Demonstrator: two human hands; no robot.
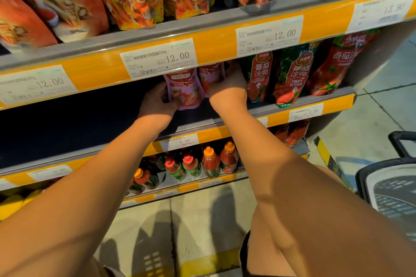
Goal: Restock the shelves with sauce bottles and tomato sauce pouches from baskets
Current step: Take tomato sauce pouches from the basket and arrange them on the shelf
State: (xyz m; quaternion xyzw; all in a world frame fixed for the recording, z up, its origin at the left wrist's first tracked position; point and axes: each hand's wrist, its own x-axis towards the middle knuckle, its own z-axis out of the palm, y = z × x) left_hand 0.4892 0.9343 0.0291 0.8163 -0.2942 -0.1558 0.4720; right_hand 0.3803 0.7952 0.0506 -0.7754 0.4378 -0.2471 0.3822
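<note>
At the frame's centre, on the dark middle shelf [78, 128], both hands work at two pink pouches. The left hand [155, 102] has its fingers curled round the lower left edge of the front pink pouch [185, 92], which stands upright just under the price strip. The right hand [228, 86] lies against the right side of the second pink pouch [210, 78], just behind and right of the first; its fingers are hidden behind the pouch and strip, so how far they close cannot be told. The pouches are soft, glossy plastic with rounded bottoms. Right of the hands stand green-and-red ketchup pouches [290, 76], shiny and tall. In the lower centre, a row of sauce bottles [210, 164] with red and orange caps sits on the shelf below. At the right edge a dark basket [391, 189] rests on the tiled floor.
</note>
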